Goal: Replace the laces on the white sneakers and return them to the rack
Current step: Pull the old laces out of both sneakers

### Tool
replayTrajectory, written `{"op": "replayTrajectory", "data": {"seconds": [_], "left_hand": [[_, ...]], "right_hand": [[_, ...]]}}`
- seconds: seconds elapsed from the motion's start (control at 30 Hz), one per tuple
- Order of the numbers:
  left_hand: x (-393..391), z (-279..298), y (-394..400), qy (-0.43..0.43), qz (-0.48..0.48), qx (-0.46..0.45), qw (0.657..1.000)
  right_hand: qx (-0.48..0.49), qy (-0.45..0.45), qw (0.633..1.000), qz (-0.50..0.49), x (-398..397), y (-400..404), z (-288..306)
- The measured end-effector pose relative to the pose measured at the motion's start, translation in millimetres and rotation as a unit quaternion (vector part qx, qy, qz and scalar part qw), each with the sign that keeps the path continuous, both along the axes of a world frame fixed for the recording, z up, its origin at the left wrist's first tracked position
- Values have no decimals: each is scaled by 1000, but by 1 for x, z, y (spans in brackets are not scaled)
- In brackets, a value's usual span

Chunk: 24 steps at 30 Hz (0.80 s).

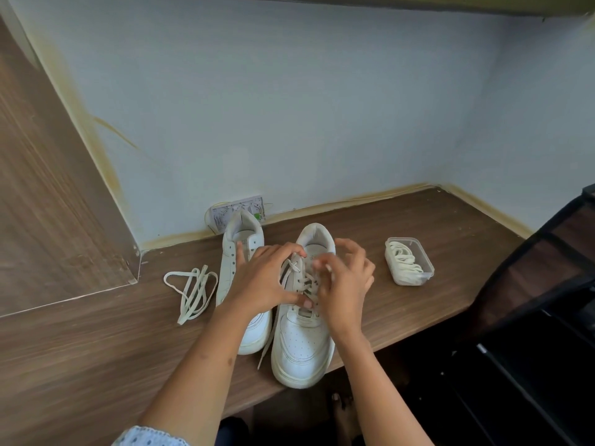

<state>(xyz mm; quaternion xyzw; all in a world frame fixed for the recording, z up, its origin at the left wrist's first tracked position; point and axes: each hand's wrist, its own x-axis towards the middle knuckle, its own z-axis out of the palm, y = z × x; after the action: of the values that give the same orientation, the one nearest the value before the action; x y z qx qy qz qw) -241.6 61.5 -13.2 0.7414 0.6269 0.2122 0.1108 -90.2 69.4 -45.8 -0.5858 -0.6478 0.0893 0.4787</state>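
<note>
While the left hand [267, 278] pinches a lace [293, 264] and the right hand [346, 278] picks eyelets, grip unclear, on the right sneaker [301, 342] at 6 o'clock, tugging risks snagging crossings.

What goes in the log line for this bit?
both hands working lace on right sneaker | left sneaker unlaced | loose lace on desk

Bare forearms; pale blue dotted sleeve [151, 437] with lace trim.
</note>
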Motion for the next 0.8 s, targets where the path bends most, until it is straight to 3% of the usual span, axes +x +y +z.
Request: {"op": "replayTrajectory", "data": {"seconds": [0.07,0.13,0.23,0.33,0.4,0.47,0.57,0.67,0.73,0.8], "left_hand": [[1,1,-1,6,0,-7,1000],[2,2,-1,9,-3,-8,1000],[1,2,-1,3,-1,-7,1000],[1,1,-1,-1,0,-2,1000],[1,1,-1,-7,3,2,1000],[1,0,-1,-11,5,8,1000],[2,1,-1,-4,5,4,1000],[1,1,-1,8,3,-1,1000],[0,1,-1,11,1,0,1000],[0,0,-1,10,1,0,1000]], "right_hand": [[6,163,983,-81,7,1,4],[-7,243,961,-131,12,-1,5],[9,189,975,-118,7,-4,6],[17,18,1000,-19,1,-7,8],[-21,-87,996,30,-1,-6,4],[-64,-94,992,63,-3,-5,-1],[-57,-14,997,53,-6,-1,-3],[-25,92,995,-44,-3,1,1],[-7,215,970,-109,4,1,5],[7,279,946,-167,12,1,8]]}}
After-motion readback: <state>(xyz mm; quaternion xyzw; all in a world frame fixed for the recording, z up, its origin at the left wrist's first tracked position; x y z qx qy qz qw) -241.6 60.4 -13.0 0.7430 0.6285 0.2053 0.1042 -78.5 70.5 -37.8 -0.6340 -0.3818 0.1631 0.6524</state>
